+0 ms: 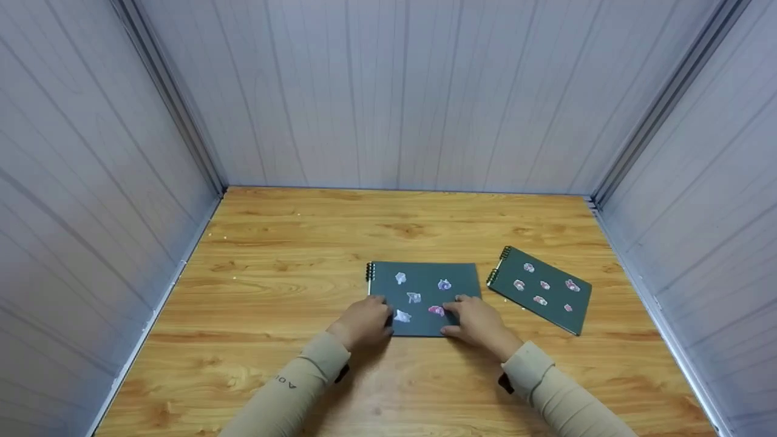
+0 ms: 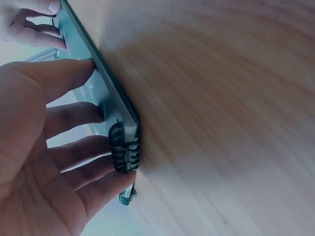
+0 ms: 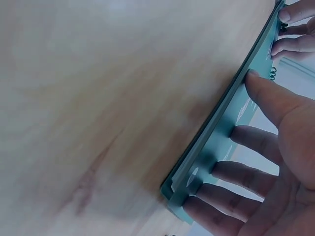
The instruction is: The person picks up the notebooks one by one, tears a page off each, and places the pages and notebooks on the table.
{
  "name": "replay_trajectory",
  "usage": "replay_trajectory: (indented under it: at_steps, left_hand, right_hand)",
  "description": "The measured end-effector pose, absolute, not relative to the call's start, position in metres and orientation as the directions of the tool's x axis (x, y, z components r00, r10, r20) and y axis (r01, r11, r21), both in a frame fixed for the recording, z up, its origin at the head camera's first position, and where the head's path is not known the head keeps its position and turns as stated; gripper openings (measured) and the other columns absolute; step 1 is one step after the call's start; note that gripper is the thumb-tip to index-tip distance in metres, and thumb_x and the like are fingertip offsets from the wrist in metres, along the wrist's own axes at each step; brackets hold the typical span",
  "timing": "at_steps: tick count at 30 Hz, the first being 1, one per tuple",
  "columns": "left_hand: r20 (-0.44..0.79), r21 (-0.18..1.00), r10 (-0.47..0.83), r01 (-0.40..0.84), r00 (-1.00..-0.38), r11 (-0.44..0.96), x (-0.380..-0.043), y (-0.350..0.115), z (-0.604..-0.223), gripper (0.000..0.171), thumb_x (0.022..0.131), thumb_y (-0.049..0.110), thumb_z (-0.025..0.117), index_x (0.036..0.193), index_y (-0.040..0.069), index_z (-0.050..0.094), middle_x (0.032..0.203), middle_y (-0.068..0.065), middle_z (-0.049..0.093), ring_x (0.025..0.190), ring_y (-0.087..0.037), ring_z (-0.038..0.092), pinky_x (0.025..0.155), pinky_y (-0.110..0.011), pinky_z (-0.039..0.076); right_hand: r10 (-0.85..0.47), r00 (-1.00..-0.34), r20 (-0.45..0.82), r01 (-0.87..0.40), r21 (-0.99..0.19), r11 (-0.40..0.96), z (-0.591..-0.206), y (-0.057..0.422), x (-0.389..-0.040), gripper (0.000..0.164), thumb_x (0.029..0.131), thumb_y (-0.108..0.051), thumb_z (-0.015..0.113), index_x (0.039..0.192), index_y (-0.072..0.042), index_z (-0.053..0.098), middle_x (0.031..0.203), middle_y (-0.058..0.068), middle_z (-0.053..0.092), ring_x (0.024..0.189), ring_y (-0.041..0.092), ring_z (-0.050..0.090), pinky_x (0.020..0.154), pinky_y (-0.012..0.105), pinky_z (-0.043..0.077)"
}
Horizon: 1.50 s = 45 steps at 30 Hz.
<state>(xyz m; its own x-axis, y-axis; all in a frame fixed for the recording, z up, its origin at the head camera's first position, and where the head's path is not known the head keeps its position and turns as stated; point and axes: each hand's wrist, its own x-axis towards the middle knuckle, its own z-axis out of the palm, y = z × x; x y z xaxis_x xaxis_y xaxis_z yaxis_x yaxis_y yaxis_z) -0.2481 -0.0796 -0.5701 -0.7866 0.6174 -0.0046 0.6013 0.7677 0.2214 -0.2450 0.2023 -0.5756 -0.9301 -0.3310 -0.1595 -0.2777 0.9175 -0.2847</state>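
Altogether, two hands (image 1: 366,319) (image 1: 482,321) touch one of two spiral notebooks (image 1: 428,291) (image 1: 555,295).

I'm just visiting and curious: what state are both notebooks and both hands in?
Dark green spiral-bound notebook under the hands: closed, flat, stickered side up.
Dark green spiral-bound notebook at the right: closed, flat, turned at an angle, untouched.
Bare left hand: touching the first notebook's spiral end.
Bare right hand: fingertips on its opposite end.
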Motion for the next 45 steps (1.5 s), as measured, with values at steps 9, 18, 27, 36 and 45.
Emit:
replay_trajectory:
  at_steps: [9,18,27,36,45]
  left_hand:
    - [-0.037,0.241,0.619,0.594,-0.785,0.768,-0.249,-0.079,-0.569,0.015,0.094,0.022,0.079,0.099,0.008,0.080,0.098,-0.009,0.069,0.084,-0.020,0.062,0.078,-0.042,0.060]
    - [-0.061,0.265,0.601,0.567,-0.797,0.780,-0.249,-0.078,-0.565,0.020,0.093,0.026,0.084,0.097,0.006,0.080,0.098,-0.009,0.070,0.082,-0.018,0.060,0.078,-0.040,0.060]
    - [-0.053,0.259,0.600,0.569,-0.798,0.780,-0.250,-0.076,-0.566,0.020,0.091,0.025,0.086,0.093,0.007,0.079,0.096,-0.008,0.069,0.081,-0.017,0.059,0.076,-0.038,0.059]
    - [-0.066,0.258,0.595,0.562,-0.801,0.786,-0.251,-0.076,-0.565,0.021,0.089,0.027,0.088,0.090,0.008,0.078,0.094,-0.006,0.066,0.081,-0.015,0.056,0.075,-0.036,0.057]
    - [-0.088,0.309,0.567,0.518,-0.819,0.797,-0.250,-0.076,-0.565,0.022,0.093,0.027,0.084,0.100,0.007,0.079,0.100,-0.007,0.067,0.083,-0.016,0.057,0.075,-0.036,0.057]
  right_hand:
    - [-0.334,-0.930,-0.155,-0.280,-0.291,0.915,-0.574,0.204,-0.243,0.058,0.092,-0.042,0.089,0.138,-0.010,0.074,0.143,0.018,0.066,0.125,0.038,0.063,0.110,0.056,0.056]
    - [-0.230,-0.958,-0.174,-0.177,-0.276,0.945,-0.575,0.223,-0.268,0.063,0.100,-0.040,0.080,0.141,0.006,0.066,0.142,0.028,0.061,0.129,0.041,0.063,0.112,0.060,0.054]
    - [-0.132,-0.978,-0.160,-0.087,-0.262,0.961,-0.576,0.241,-0.291,0.066,0.099,-0.048,0.078,0.121,0.014,0.072,0.127,0.032,0.066,0.110,0.042,0.066,0.096,0.059,0.059]
    - [-0.125,-0.985,-0.115,-0.083,-0.314,0.946,-0.576,0.246,-0.298,0.059,0.095,-0.045,0.083,0.113,0.011,0.077,0.114,0.029,0.071,0.102,0.038,0.066,0.093,0.059,0.058]
    - [-0.019,-0.993,-0.119,0.038,-0.458,0.888,-0.561,0.242,-0.297,0.055,0.100,-0.027,0.079,0.135,0.013,0.066,0.130,0.031,0.071,0.115,0.042,0.071,0.098,0.056,0.061]
